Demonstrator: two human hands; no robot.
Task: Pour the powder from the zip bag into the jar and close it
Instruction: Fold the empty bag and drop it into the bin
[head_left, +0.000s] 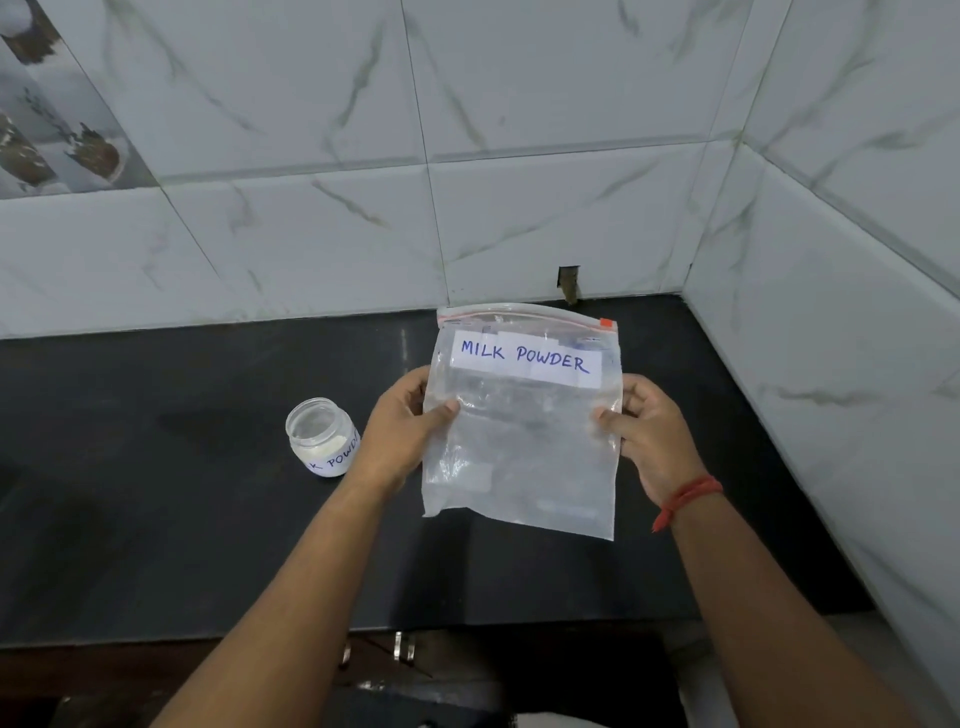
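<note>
A clear zip bag (524, 447) labelled "MILK POWDER" is held upright above the black counter, its red zip strip at the top. It looks see-through, with no powder showing inside. My left hand (402, 426) grips its left edge and my right hand (649, 431) grips its right edge, thumbs on the front. To the left of my left hand a small glass jar (322, 436) stands on the counter, lidless, with white powder in its lower part and a white label. No lid is visible.
The black counter (156, 493) runs from the tiled back wall (363, 208) to the tiled side wall (831, 364) at the right. A small notch (569, 283) shows in the back wall behind the bag. Cabinet handles (402, 647) sit below the counter's front edge.
</note>
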